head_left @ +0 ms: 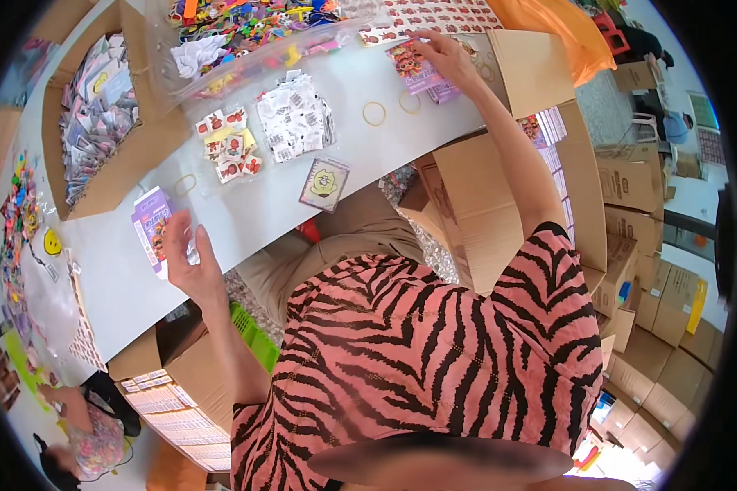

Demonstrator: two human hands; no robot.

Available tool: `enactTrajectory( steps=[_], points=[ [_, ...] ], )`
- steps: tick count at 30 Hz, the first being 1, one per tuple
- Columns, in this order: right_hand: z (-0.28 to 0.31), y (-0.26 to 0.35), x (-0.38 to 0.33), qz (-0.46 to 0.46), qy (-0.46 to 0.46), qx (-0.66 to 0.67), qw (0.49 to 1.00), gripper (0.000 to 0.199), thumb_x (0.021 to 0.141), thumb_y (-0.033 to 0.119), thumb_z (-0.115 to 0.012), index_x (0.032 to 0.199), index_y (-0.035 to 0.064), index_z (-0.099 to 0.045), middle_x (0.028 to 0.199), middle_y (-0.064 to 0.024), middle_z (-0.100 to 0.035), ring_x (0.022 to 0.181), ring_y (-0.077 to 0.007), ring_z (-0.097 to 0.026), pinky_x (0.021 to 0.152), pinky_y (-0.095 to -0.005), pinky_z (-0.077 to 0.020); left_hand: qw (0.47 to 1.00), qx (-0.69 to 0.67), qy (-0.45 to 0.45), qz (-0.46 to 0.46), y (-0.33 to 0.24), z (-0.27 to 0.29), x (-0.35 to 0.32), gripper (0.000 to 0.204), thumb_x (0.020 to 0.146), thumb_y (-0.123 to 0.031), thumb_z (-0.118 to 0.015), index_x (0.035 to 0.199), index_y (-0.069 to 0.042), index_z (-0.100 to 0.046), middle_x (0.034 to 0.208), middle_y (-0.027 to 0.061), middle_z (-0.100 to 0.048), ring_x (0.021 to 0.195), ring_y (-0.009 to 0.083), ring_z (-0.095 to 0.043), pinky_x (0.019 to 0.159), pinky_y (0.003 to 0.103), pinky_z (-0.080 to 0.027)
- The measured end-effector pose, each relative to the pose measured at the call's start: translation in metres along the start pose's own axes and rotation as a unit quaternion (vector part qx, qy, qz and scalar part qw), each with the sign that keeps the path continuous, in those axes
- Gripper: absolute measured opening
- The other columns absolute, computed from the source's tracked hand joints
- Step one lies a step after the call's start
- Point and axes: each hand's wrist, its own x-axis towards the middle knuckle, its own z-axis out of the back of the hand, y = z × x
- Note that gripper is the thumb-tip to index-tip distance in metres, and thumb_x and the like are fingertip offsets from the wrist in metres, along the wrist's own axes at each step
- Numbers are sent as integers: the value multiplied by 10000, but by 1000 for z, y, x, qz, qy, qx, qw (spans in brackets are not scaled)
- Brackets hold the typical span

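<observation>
At the table's left front, my left hand is beside a small purple-and-white printed carton. Its fingers overlap the carton's right side, and the thumb stands apart from them. Farther off to the right, my right hand has its fingers bent over the top of a flat purple carton with a colourful picture. Another purple carton lies partly under that hand. Between my hands, a card with a yellow cartoon figure lies near the table's front edge.
White packets and red-printed packets lie mid-table. A clear bag of colourful trinkets is behind them, sticker sheets to its right. A cardboard box of packets stands left. Rubber bands lie about. An open cardboard box stands right.
</observation>
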Motion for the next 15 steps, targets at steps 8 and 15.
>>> enactTrajectory(
  steps=[8,15],
  points=[
    [-10,-24,14,95,-17,-14,995,539,816,335,-633,1286,117,-483,1148,-147,-588,992,-252,-588,865,-350,-460,999,-30,34,13,1,-12,-8,304,861,14,-550,1162,31,-522,1121,119,-587,986,178,-578,827,285,-484],
    [17,-16,-25,206,169,-281,922,902,642,121,-715,1415,225,-263,1423,-133,-311,1308,-315,-312,1067,-457,-278,998,-41,44,21,3,-12,-8,282,862,12,-551,1143,20,-540,1119,120,-587,988,176,-583,833,285,-484]
  ],
)
